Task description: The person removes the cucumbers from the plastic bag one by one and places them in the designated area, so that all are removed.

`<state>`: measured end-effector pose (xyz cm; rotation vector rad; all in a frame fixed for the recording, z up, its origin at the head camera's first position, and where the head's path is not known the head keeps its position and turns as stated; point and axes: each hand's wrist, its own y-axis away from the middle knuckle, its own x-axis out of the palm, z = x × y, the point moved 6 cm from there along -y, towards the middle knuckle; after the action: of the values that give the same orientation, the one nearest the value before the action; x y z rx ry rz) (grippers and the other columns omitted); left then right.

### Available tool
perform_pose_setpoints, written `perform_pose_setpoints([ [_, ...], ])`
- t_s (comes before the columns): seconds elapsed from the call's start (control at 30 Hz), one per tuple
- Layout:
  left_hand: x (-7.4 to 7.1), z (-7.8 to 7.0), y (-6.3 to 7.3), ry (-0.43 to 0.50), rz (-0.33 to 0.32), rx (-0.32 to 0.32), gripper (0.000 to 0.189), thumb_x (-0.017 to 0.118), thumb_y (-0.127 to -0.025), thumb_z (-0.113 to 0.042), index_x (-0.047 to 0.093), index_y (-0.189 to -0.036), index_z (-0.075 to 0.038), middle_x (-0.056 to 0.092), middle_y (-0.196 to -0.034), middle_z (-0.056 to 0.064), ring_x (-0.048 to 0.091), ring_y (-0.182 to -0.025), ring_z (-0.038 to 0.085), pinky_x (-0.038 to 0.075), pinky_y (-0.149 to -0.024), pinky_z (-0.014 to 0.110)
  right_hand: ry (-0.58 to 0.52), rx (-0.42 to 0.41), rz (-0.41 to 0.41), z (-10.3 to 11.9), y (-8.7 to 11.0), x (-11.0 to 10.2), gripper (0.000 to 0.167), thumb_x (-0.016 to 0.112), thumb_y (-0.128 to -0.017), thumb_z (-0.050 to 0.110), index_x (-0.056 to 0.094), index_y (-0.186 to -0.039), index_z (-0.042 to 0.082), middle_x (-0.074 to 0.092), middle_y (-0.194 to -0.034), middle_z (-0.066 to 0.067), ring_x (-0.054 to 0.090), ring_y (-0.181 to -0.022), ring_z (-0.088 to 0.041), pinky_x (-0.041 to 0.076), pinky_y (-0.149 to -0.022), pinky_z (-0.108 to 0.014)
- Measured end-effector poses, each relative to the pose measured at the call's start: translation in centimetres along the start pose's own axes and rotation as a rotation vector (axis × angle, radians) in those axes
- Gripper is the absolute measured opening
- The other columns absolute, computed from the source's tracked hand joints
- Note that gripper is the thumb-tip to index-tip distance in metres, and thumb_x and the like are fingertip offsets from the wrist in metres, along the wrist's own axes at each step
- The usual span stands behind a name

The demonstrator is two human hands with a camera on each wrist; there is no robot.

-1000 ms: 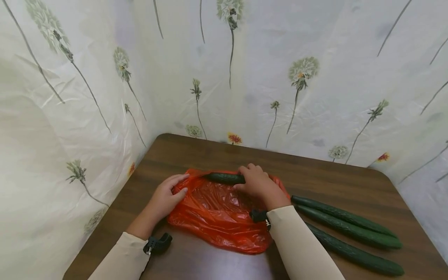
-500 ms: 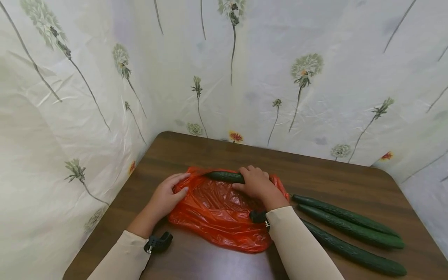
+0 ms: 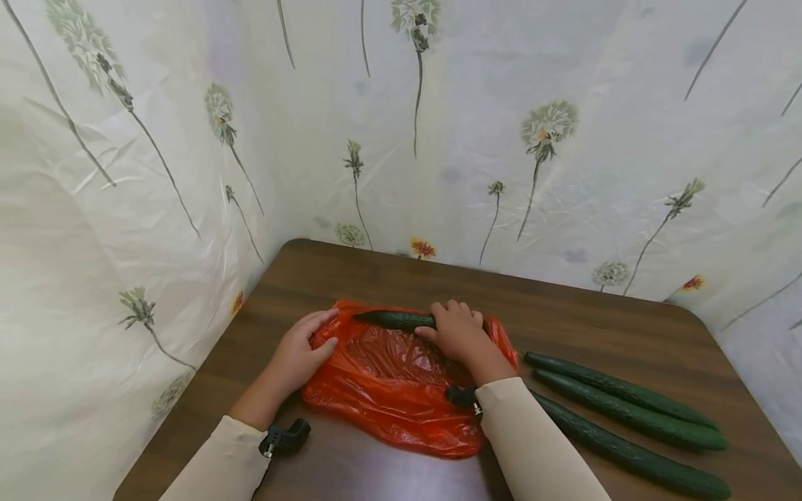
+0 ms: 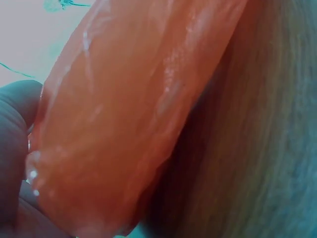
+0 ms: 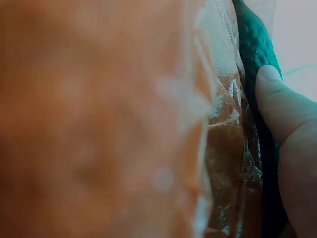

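Note:
A red plastic bag lies on the table with its mouth spread wide. My left hand holds the bag's left edge, thumb and fingers around the thin plastic; the left wrist view shows the bag beside the fingers. Along the far side of the mouth, my right hand grips a dark green cucumber from above. Its tapered end points left, and its right part is hidden under the hand. In the right wrist view the thumb presses on the bumpy cucumber next to the crumpled plastic.
To the right of the bag, three more long cucumbers lie slantwise: a far one, a middle one and a near one, partly behind the right sleeve. The brown wooden table meets a flower-patterned covering at the back and left.
The cucumber in my right hand has slid slightly left along the bag's far side, its tip now closer to my left hand. The left hand stays at the bag's edge.

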<state>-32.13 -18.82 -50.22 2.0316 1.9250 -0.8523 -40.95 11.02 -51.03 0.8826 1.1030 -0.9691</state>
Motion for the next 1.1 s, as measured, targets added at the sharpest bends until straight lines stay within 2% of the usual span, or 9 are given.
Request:
perform_pose_setpoints([
  [0.3, -0.3, -0.1, -0.1, 0.039, -0.018, -0.001, 0.056, 0.072, -0.098, -0.014, 0.056, -0.152, -0.014, 0.053, -0.154, 0.012, 0.051, -0.142, 0.036, 0.043, -0.116, 0.058, -0.009, -0.004, -0.029, -0.1, 0.5, -0.5, 0.057, 0.056, -0.1, 0.064, 0.059, -0.134, 0.018, 0.058, -0.132, -0.013, 0.051, -0.119, -0.036, 0.038, -0.094, -0.058],
  [0.7, -0.5, 0.0, 0.1, 0.038, -0.058, 0.01, 0.058, 0.07, -0.097, -0.01, 0.055, -0.153, -0.012, 0.053, -0.153, 0.014, 0.051, -0.141, 0.037, 0.044, -0.115, 0.06, -0.031, -0.071, -0.109, 0.2, 1.5, -1.5, 0.046, 0.062, -0.099, 0.061, 0.061, -0.12, 0.02, 0.058, -0.118, -0.006, 0.05, -0.109, -0.029, 0.036, -0.09, -0.053],
  [0.93, -0.6, -0.2, 0.2, 0.035, -0.078, 0.021, 0.056, 0.071, -0.097, -0.009, 0.056, -0.151, -0.011, 0.054, -0.152, 0.013, 0.051, -0.141, 0.037, 0.043, -0.115, 0.06, -0.058, -0.135, -0.117, 1.0, 2.3, -2.3, 0.045, 0.063, -0.099, 0.058, 0.061, -0.121, 0.019, 0.059, -0.121, -0.005, 0.05, -0.113, -0.028, 0.036, -0.094, -0.055],
  [1.1, -0.3, -0.4, 0.2, 0.04, -0.069, 0.024, 0.055, 0.07, -0.097, -0.009, 0.057, -0.151, -0.013, 0.053, -0.154, 0.012, 0.05, -0.142, 0.037, 0.044, -0.114, 0.061, -0.073, -0.148, -0.114, 1.6, 2.9, -2.9, 0.046, 0.064, -0.099, 0.056, 0.062, -0.125, 0.017, 0.06, -0.123, -0.006, 0.05, -0.115, -0.029, 0.037, -0.096, -0.055],
])
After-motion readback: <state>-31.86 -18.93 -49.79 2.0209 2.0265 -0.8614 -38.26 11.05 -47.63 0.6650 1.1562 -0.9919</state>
